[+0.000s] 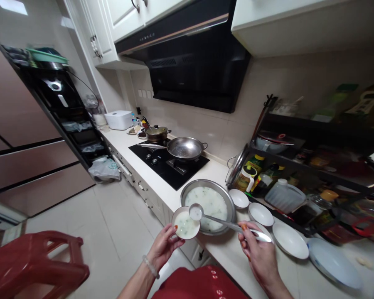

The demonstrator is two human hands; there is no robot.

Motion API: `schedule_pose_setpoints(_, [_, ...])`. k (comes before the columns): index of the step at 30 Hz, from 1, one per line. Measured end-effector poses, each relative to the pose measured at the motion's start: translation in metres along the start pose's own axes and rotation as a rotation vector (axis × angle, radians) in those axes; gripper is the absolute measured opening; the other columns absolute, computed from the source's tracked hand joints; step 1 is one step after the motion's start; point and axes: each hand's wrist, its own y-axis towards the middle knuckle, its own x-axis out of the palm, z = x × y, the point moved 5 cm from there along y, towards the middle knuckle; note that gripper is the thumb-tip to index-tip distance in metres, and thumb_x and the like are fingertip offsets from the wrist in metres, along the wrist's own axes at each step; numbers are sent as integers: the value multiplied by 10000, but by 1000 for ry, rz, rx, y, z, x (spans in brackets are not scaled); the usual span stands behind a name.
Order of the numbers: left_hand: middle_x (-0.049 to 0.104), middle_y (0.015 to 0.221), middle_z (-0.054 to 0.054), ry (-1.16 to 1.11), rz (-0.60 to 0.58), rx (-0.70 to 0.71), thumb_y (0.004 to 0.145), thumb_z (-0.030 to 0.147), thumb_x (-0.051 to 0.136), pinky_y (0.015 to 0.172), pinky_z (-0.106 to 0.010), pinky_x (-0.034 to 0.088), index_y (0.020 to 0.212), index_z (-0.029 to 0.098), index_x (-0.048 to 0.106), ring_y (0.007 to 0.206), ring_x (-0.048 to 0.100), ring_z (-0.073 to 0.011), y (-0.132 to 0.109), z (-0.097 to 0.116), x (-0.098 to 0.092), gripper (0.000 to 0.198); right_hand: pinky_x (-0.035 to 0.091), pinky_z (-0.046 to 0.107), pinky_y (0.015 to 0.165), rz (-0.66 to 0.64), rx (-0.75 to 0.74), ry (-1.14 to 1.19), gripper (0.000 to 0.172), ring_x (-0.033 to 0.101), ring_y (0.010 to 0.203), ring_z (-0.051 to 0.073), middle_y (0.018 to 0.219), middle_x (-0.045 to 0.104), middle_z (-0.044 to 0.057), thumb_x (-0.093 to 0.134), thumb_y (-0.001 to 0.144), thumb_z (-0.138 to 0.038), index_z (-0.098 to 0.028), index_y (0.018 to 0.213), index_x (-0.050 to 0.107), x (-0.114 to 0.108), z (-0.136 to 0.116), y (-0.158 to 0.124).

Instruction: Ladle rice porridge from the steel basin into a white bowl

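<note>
My left hand (164, 245) grips a small bowl (176, 212) by its near-left side. Pale, milky soup with green bits (184, 227) fills much of it. In my right hand (258, 252) is the handle of a metal ladle (197, 212). The ladle's head hangs over the bowl's right rim, with a little whitish liquid in it. Just beyond, a wide metal basin (232, 199) of the same soup stands on the counter, partly behind the bowl and the ladle.
Several white bowls (261, 214) and plates (333, 262) line the counter to the right, beside a crowded black rack (286, 155). A wok (185, 148) and a lidded pot (156, 133) sit on the black stove (162, 164). At lower left stands a red stool (34, 257).
</note>
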Motion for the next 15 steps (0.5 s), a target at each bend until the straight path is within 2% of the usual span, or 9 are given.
schedule_pose_setpoints(4, [641,729,-13,-5,-11,1,727,108,670,543,-295,564,892,186,421,589,668,-178,0,0,0,309,382,205,367,-90,-113,-123,377,464,435,110,591,594,39,692,673,-518,-186,854,694,9,1,-8])
schedule_pose_setpoints(7, [642,725,-15,-6,-10,8,725,111,671,543,-296,563,892,187,420,593,669,-181,1,0,0,310,508,287,538,-160,-281,-186,268,576,563,174,755,664,89,698,682,-463,-224,798,740,11,-3,-14])
schedule_pose_setpoints(11, [647,735,-21,-8,11,4,726,100,666,542,-303,560,896,192,411,597,671,-188,2,-1,-1,319,516,356,768,-223,-392,-271,183,630,841,265,826,692,107,705,689,-404,-264,793,759,7,-4,-20])
schedule_pose_setpoints(13, [648,742,-20,-8,13,3,720,101,673,549,-308,562,899,194,410,606,674,-192,2,-1,-1,332,514,356,773,-177,-399,-268,192,632,836,260,829,692,107,711,683,-411,-259,790,757,2,-5,-19])
schedule_pose_setpoints(15, [646,736,-18,-2,4,4,715,107,683,553,-306,562,900,192,413,608,675,-192,1,-1,-1,338,528,323,651,-94,-347,-223,242,625,689,218,781,679,97,707,682,-439,-235,806,745,-4,-4,-14])
